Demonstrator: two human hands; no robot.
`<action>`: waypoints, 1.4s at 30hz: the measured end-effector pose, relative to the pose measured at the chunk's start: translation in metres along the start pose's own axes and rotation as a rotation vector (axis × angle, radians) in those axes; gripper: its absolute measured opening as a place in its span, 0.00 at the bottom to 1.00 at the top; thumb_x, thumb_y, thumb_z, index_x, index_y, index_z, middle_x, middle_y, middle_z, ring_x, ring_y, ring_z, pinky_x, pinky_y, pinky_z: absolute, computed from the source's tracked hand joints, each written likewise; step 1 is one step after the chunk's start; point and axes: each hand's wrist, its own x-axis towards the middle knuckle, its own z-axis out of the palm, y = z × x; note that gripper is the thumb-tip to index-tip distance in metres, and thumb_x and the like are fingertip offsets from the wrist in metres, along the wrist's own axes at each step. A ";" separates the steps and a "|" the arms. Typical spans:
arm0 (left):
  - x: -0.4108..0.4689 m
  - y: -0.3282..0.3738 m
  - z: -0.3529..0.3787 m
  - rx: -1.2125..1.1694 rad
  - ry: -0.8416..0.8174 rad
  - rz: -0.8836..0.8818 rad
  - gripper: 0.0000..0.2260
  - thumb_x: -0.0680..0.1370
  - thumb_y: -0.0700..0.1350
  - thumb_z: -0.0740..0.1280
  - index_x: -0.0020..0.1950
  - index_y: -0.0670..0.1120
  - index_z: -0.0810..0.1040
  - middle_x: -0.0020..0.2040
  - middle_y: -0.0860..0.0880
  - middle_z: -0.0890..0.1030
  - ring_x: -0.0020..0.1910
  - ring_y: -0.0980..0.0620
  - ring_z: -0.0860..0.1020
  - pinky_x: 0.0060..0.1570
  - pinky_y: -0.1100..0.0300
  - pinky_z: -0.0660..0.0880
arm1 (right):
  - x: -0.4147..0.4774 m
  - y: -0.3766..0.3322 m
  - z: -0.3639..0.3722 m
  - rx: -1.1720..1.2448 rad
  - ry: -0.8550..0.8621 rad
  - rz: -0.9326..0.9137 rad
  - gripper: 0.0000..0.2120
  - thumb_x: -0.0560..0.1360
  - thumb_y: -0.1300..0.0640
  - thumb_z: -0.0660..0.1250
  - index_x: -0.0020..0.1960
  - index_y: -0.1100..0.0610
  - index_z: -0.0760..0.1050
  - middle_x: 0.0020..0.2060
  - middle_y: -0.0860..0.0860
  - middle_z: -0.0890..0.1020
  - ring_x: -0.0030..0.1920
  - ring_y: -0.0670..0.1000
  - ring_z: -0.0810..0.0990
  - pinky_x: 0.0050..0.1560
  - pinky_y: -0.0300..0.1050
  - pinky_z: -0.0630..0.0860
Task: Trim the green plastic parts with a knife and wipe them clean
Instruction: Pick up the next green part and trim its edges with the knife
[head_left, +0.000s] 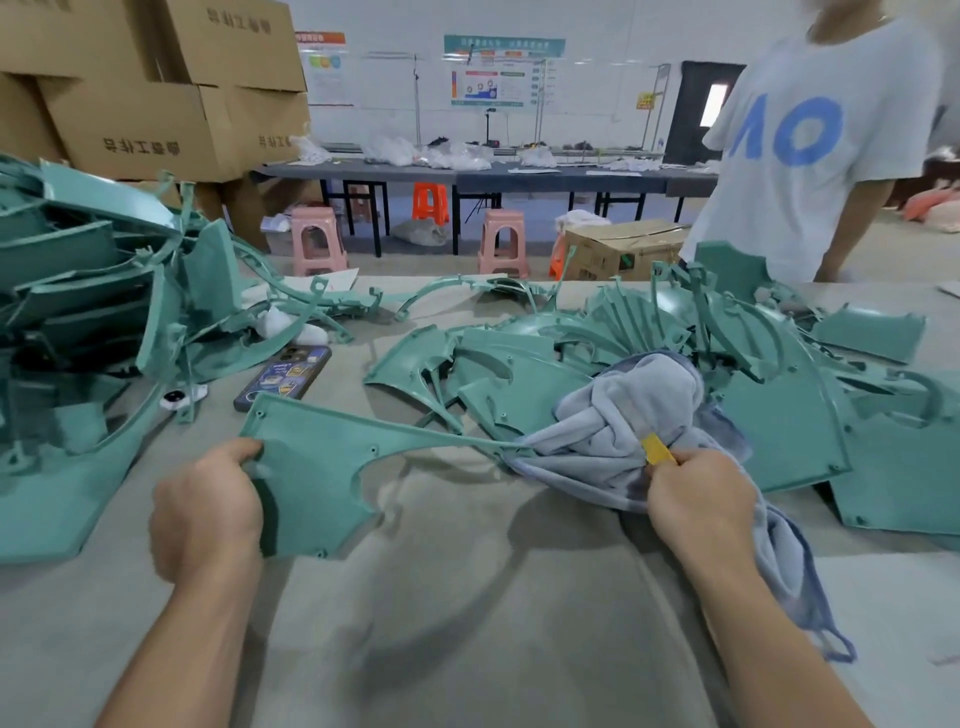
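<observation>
My left hand (208, 512) grips the left edge of a flat green plastic part (317, 467) held above the table. The part's thin arm runs right into a bunched grey-blue cloth (618, 421). My right hand (698, 493) grips that cloth together with a yellow-handled knife (657, 451), of which only the yellow end shows; the blade is hidden. The cloth's tail hangs down past my right wrist.
Heaps of green plastic parts lie at the left (88, 291) and across the right (779, 364) of the table. A phone (283, 376) lies near the left heap. A person in a white T-shirt (810, 150) stands at the far right edge. Cardboard boxes (150, 83) stack behind.
</observation>
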 end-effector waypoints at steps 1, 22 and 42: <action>0.001 -0.001 0.001 -0.040 -0.072 -0.022 0.31 0.52 0.66 0.65 0.45 0.49 0.85 0.52 0.44 0.84 0.50 0.39 0.81 0.55 0.42 0.79 | 0.003 0.001 0.000 -0.008 0.013 -0.004 0.13 0.81 0.55 0.61 0.50 0.58 0.83 0.52 0.62 0.83 0.54 0.65 0.78 0.51 0.52 0.72; -0.063 0.002 0.032 -0.401 -0.475 0.303 0.18 0.74 0.56 0.69 0.42 0.40 0.79 0.39 0.45 0.81 0.40 0.49 0.75 0.43 0.51 0.71 | -0.042 -0.026 -0.014 0.731 0.046 -0.257 0.11 0.74 0.54 0.63 0.34 0.51 0.77 0.23 0.46 0.73 0.26 0.44 0.67 0.30 0.44 0.65; -0.103 0.001 0.042 -0.652 -0.997 0.213 0.13 0.71 0.38 0.73 0.53 0.47 0.87 0.55 0.41 0.86 0.54 0.41 0.84 0.53 0.48 0.82 | -0.087 -0.049 -0.002 0.713 -0.146 -0.530 0.10 0.76 0.53 0.61 0.39 0.52 0.77 0.25 0.50 0.73 0.26 0.42 0.66 0.26 0.34 0.62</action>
